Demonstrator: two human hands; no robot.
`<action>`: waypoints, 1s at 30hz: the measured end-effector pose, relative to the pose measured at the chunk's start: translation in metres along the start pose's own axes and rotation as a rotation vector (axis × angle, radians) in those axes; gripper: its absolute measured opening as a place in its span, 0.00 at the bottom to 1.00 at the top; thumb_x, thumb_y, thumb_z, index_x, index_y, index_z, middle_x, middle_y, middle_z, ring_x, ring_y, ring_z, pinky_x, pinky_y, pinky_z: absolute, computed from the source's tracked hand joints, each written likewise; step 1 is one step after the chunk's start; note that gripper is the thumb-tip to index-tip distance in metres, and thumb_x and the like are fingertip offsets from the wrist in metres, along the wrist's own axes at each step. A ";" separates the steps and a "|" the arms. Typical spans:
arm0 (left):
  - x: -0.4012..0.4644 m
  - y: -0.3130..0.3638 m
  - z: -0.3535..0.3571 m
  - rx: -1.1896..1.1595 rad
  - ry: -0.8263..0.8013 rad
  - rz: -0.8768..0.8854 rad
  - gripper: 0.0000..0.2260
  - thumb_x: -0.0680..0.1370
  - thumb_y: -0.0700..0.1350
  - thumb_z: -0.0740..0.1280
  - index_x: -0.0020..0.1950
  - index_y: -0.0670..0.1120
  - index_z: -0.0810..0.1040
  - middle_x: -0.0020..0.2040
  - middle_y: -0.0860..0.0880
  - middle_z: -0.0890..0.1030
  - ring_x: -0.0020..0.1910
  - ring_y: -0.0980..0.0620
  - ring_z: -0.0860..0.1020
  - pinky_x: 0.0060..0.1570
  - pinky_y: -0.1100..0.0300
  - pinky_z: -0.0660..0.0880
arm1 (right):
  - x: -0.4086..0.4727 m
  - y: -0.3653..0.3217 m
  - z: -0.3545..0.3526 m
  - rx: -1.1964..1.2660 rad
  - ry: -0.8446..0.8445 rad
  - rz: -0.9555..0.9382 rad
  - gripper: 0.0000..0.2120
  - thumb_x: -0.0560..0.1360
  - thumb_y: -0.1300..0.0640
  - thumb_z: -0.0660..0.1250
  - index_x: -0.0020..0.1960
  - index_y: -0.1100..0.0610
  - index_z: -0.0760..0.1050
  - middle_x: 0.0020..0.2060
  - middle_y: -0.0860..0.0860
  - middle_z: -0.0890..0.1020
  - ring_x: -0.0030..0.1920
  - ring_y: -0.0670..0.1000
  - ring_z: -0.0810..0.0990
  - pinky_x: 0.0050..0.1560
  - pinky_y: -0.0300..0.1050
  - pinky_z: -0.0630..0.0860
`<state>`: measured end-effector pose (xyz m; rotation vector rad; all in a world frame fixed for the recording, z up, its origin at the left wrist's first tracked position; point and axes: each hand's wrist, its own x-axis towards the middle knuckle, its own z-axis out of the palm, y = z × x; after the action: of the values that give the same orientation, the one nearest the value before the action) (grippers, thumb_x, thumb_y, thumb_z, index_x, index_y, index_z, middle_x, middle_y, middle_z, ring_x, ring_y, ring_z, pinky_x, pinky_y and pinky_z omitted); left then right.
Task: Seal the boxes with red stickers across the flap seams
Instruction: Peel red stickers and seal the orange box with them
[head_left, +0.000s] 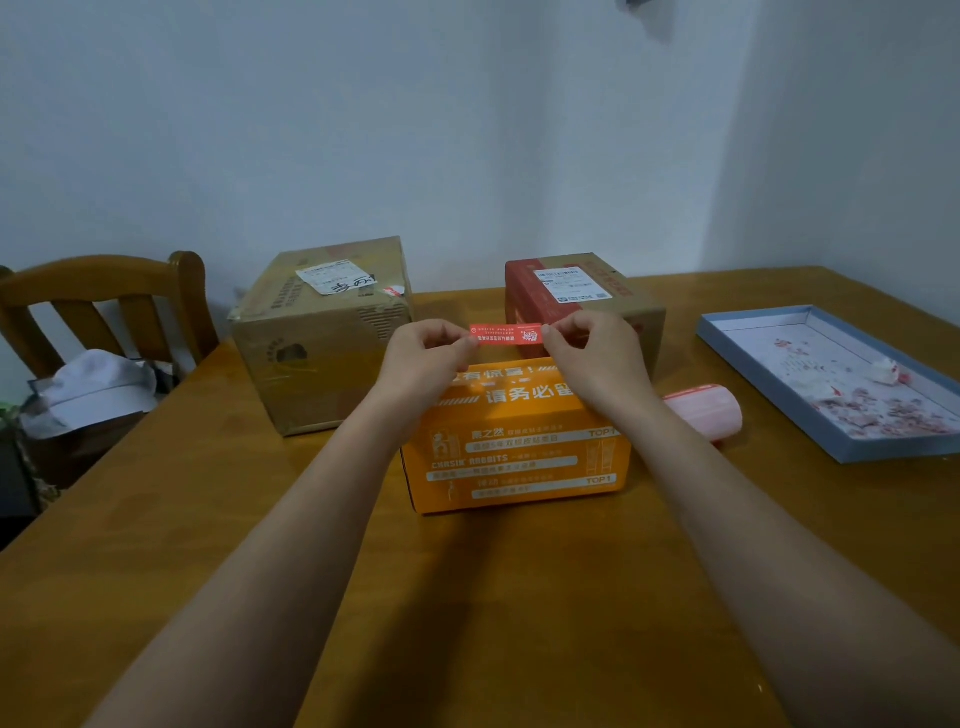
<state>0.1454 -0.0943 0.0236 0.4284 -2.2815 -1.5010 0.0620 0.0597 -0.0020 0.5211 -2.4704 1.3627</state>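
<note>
Red sticker (506, 334) between both hands

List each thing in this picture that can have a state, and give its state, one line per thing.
Red sticker: held taut by its two ends above the orange box, not yet stuck.
Left hand: pinches the sticker's left end.
Right hand: pinches the sticker's right end.
Orange box: closed, on the table.
Large brown box: closed, labelled.
Red and brown box: closed, labelled.
Sticker roll: lying on its side.
Blue tray: open, holding scraps.
</note>
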 end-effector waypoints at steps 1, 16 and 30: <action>0.000 0.000 0.000 -0.003 -0.004 -0.002 0.05 0.79 0.45 0.67 0.45 0.48 0.80 0.45 0.48 0.81 0.48 0.50 0.79 0.47 0.57 0.75 | -0.001 -0.001 0.000 0.004 0.000 -0.011 0.11 0.79 0.48 0.63 0.48 0.54 0.79 0.46 0.47 0.81 0.48 0.45 0.78 0.39 0.33 0.69; 0.007 -0.002 -0.005 -0.005 0.035 0.020 0.06 0.79 0.45 0.67 0.42 0.49 0.80 0.43 0.49 0.80 0.45 0.52 0.78 0.48 0.57 0.75 | -0.008 -0.016 -0.003 0.200 -0.033 -0.062 0.22 0.74 0.37 0.62 0.42 0.55 0.79 0.39 0.48 0.81 0.41 0.44 0.79 0.41 0.35 0.71; 0.003 -0.001 -0.006 0.065 0.034 0.020 0.08 0.79 0.48 0.67 0.41 0.49 0.80 0.43 0.49 0.81 0.46 0.51 0.79 0.48 0.55 0.76 | -0.003 -0.006 -0.003 0.074 -0.019 -0.063 0.07 0.77 0.50 0.67 0.46 0.53 0.79 0.41 0.42 0.78 0.44 0.41 0.76 0.39 0.31 0.67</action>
<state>0.1454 -0.1011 0.0253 0.4450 -2.3062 -1.4022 0.0677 0.0594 0.0030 0.6255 -2.4042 1.4355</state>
